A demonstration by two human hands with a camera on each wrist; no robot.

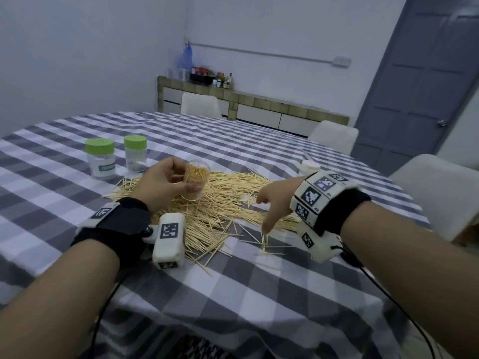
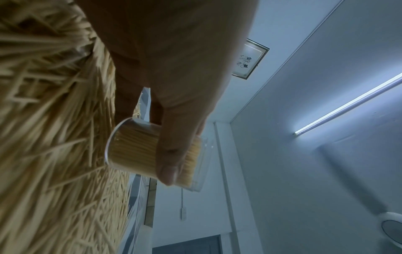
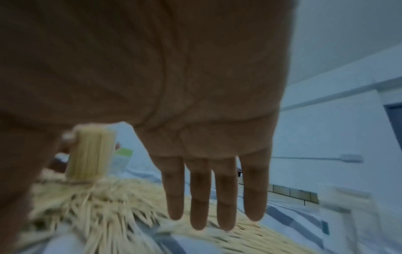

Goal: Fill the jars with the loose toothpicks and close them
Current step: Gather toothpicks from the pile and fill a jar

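table: grey-white checked cloth [image 1: 259, 294], loose wooden toothpicks [image 1: 228, 203] piled up
left hand [image 1: 160, 182]: fingers wrapped round clear toothpick-packed jar [image 1: 195, 181]
right hand [image 1: 274, 203]: fingers straight, spread, holding nothing

Your left hand [image 1: 160, 181] gripped an open clear jar [image 1: 195, 181] packed with toothpicks, held just above the loose toothpick pile [image 1: 220, 203] on the checked tablecloth [image 1: 259, 294]. Your right hand [image 1: 274, 200] hung over the pile's right side, fingers pointing down and holding nothing. Two green-lidded jars [image 1: 101, 158] [image 1: 135, 152] stood side by side behind your left hand. A white lid [image 1: 309, 165] lay beyond your right wrist.
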